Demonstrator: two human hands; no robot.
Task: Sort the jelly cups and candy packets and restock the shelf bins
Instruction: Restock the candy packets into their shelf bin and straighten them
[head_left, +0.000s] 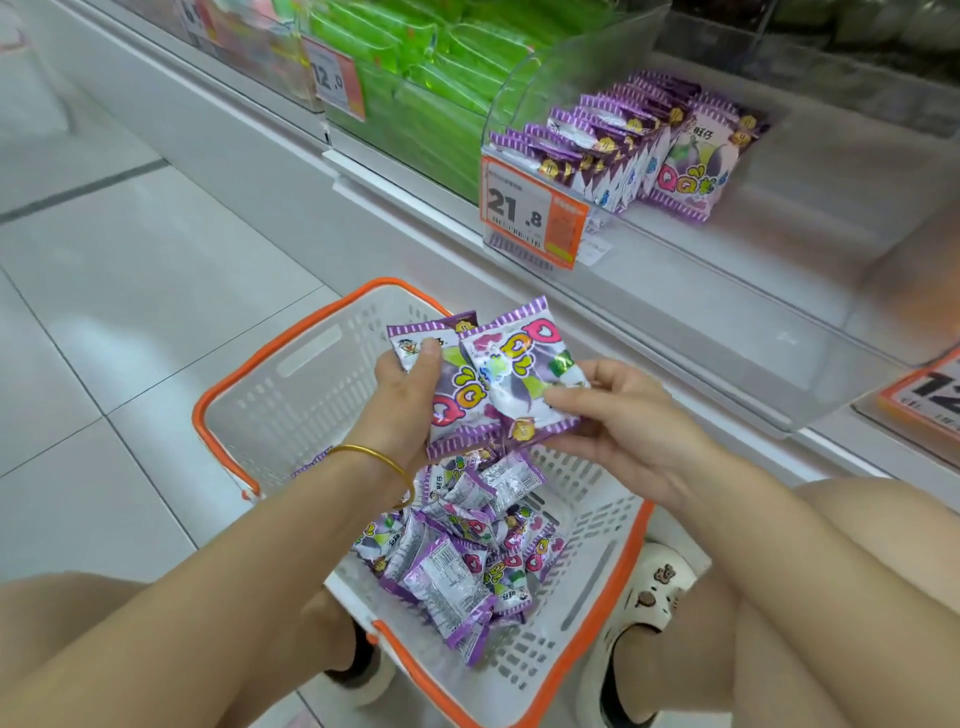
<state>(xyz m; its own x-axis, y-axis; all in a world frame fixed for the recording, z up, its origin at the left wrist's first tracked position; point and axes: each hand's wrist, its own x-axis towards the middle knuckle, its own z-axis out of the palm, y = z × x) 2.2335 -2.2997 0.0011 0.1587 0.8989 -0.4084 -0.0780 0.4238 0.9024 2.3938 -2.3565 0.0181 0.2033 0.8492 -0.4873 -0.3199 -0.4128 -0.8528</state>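
I hold two purple candy packets (519, 374) fanned above the middle of the basket (291, 395). My left hand (405, 400) thumbs one against curled fingers, and my right hand (618, 421) pinches the other's edge. They look light, crinkly and slippery, so I'd grip the crimped seams.

Glossy, crinkled foil-plastic candy packets (457, 577) lie in a matt white plastic basket (291, 395) with an orange rim; the shelf bin (524, 88) is clear smooth plastic; floor tiles (130, 270) shine.
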